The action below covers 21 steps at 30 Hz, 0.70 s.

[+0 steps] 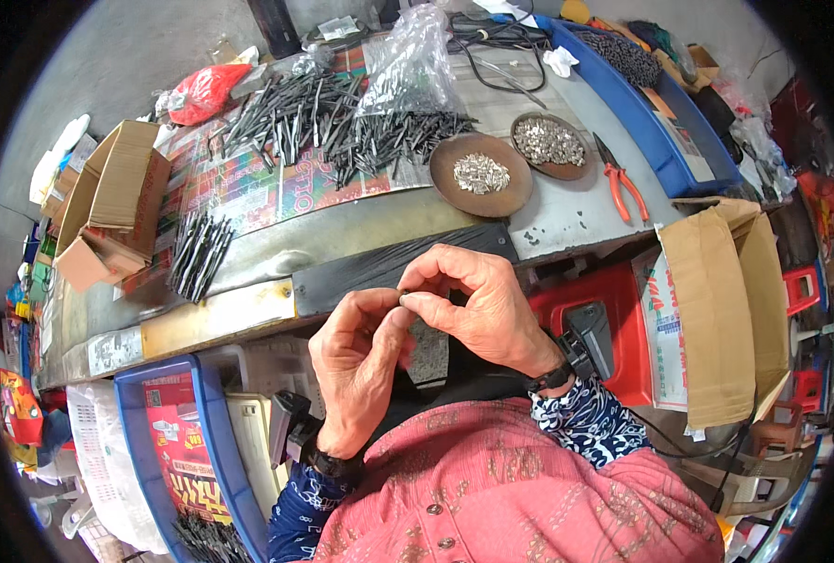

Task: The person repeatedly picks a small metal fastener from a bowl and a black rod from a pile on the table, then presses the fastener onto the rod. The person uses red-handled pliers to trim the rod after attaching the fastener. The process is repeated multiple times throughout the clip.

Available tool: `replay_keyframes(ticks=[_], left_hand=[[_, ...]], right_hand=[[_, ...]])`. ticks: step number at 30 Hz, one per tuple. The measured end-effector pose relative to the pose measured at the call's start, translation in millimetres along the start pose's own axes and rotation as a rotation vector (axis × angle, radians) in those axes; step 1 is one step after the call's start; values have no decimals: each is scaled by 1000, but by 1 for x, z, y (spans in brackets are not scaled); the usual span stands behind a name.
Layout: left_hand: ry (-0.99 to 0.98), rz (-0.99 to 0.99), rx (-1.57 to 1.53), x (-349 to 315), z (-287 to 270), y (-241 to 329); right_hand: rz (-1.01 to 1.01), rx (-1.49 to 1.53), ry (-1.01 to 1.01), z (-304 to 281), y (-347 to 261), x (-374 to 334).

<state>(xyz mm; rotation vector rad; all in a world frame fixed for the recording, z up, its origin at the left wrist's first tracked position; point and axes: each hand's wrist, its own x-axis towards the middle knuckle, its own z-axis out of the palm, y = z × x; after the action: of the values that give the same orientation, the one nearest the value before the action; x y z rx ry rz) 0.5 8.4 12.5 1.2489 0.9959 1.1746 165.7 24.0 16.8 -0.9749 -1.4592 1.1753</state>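
Left hand (353, 361) and right hand (488, 308) pinch a tiny piece (404, 293), facing 2 bowls (501, 204), pliers (611, 172) and black rods (290, 122).

A workshop — scuffed bench (365, 223) across the upper frame, dark slim parts (290, 117) heaped on it — red-handled pliers (615, 178) at upper right.

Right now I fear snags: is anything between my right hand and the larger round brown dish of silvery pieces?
No visible obstacle; only the black table-edge strip lies between your right hand and the dish.

Workbench (576, 208) with black rods (290, 122), two bowls (448, 176), pliers (612, 171)
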Motion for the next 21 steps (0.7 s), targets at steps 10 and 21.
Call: replay_keyframes(ticks=[10,21], left_hand=[[84,53,16,21,-22,-1],[126,4,-35,29,-35,-9]], right_hand=[[-362,-677,17,-27,-4,61],[-406,-1297,71,-35,30,142]])
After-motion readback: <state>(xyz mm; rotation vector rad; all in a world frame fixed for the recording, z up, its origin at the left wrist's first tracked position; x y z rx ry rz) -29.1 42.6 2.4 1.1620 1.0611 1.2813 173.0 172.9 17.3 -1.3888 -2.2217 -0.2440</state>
